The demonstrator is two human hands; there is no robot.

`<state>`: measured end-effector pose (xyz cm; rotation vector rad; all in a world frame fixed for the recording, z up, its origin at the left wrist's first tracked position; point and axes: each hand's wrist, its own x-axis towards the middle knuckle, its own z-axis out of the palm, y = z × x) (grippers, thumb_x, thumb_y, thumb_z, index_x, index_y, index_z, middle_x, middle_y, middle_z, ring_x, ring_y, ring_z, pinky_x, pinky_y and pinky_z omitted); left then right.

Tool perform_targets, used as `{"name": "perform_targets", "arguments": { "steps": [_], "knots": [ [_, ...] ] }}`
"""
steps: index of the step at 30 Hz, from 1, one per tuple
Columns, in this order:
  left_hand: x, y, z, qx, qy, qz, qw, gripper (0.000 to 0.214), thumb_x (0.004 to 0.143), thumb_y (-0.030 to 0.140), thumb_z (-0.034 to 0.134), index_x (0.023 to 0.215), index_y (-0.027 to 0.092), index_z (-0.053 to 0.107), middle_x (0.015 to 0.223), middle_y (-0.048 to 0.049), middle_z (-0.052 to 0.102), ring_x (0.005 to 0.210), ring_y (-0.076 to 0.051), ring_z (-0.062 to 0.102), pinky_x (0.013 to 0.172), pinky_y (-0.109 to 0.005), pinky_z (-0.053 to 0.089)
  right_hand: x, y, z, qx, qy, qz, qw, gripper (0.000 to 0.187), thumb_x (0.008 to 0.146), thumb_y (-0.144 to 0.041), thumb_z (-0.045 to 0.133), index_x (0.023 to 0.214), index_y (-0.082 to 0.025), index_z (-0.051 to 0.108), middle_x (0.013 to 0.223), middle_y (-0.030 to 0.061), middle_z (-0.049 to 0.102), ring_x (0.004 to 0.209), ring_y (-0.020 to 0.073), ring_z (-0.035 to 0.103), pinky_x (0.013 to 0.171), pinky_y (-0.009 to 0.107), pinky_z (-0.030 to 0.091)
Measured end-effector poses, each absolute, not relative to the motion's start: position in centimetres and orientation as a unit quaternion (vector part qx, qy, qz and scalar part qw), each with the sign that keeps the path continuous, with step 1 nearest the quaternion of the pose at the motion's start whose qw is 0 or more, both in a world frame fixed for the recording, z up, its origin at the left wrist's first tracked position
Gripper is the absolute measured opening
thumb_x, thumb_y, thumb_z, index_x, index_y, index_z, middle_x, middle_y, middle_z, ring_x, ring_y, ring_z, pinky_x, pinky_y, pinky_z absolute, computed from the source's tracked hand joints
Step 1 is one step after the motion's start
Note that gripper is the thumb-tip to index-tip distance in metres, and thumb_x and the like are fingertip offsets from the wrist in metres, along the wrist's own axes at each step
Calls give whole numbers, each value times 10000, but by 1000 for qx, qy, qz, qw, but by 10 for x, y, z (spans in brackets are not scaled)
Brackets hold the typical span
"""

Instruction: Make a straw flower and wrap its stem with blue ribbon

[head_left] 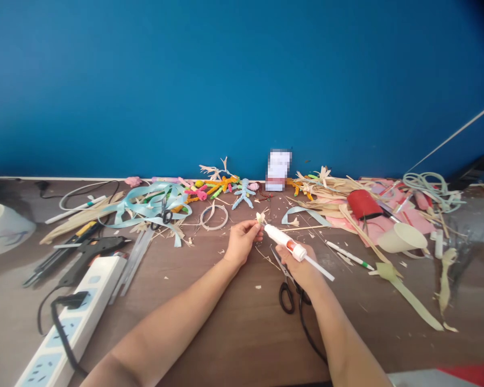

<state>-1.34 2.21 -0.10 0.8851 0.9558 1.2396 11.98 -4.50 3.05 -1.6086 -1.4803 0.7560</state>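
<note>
Near the middle of the table, my left hand [244,240] pinches a small pale yellow flower-like piece [260,217] between thumb and fingertips. My right hand [300,263] is wrapped round a white hot glue gun [280,240], a clear glue stick [319,267] poking out of its back end. The gun's nozzle points up and left, close beside the pale piece; whether they touch I cannot tell. Black-handled scissors [286,295] lie just below the gun, partly covered by my right hand.
A white power strip [86,306] with a plugged-in black cord runs along the left, beside a black glue gun [91,255] and loose glue sticks [137,258]. Blue ribbon [145,207], dried husks [326,196], a red cup-shaped item [364,204] and a white pen [349,255] lie around.
</note>
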Motion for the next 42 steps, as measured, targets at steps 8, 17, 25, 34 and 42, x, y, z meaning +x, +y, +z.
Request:
{"name": "perform_targets", "arguments": {
  "steps": [8, 17, 25, 34, 42],
  "knots": [
    [-13, 22, -1, 385, 421, 535, 623, 215, 616, 294, 658, 714, 105, 629, 572, -5, 589, 503, -77, 536, 513, -201, 473, 120, -45, 31, -645, -597, 279, 387, 411, 712, -522, 487, 492, -177, 447, 425, -18, 467, 411, 106, 424, 430, 227, 325],
    [-13, 21, 0, 386, 419, 534, 625, 201, 614, 283, 658, 702, 104, 631, 571, -6, 589, 501, -77, 529, 516, -201, 470, 120, -45, 31, -653, -589, 276, 387, 391, 698, -527, 499, 525, -178, 459, 427, -19, 476, 423, 119, 450, 428, 227, 333],
    [-13, 22, -2, 382, 422, 529, 629, 215, 609, 294, 663, 708, 107, 630, 573, -5, 590, 497, -78, 532, 515, -204, 466, 120, -45, 32, -654, -593, 277, 378, 396, 708, -510, 492, 495, -179, 446, 427, -17, 471, 415, 111, 433, 426, 227, 328],
    [-13, 21, -1, 380, 424, 530, 629, 241, 590, 315, 677, 701, 107, 628, 553, -2, 586, 487, -80, 529, 516, -213, 463, 120, -46, 34, -656, -596, 272, 376, 409, 711, -513, 483, 475, -183, 434, 412, -19, 458, 406, 109, 424, 420, 228, 322],
    [-13, 21, -1, 389, 427, 528, 622, 219, 610, 300, 659, 706, 106, 624, 560, 1, 582, 494, -78, 531, 525, -209, 466, 119, -45, 32, -659, -596, 264, 376, 395, 710, -515, 481, 497, -184, 441, 409, -23, 459, 402, 110, 429, 425, 229, 324]
  ]
}}
